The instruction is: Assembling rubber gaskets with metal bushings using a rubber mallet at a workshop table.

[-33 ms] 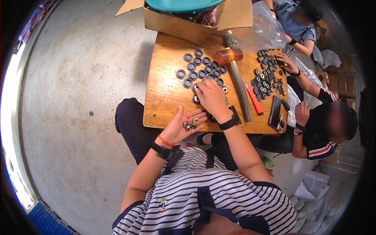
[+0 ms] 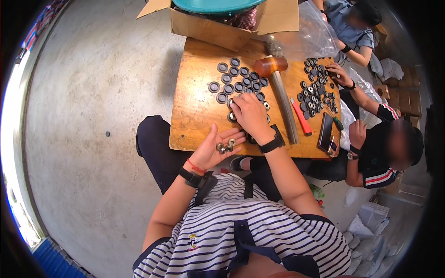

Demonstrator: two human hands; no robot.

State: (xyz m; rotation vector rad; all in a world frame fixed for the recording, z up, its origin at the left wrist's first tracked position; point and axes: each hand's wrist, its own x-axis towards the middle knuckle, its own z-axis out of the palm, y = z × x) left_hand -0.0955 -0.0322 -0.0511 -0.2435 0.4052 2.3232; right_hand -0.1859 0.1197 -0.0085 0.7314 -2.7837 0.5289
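Palm up near the table's front edge, my left hand holds several small round metal bearings in its palm, fingers stretched out. My right hand reaches over the wooden table, palm down, fingers bent and drawn together at the near end of a group of black round discs. Its fingertips touch a disc with a metal centre; whatever is pinched there is hidden by the fingers. Another disc with a metal centre lies beside the thumb. Farther discs have dark centres.
Right of the discs lies a mallet, then a red utility knife, a phone and a green-handled screwdriver. A co-worker's hand is by a second heap of discs. A cardboard box stands at the back.
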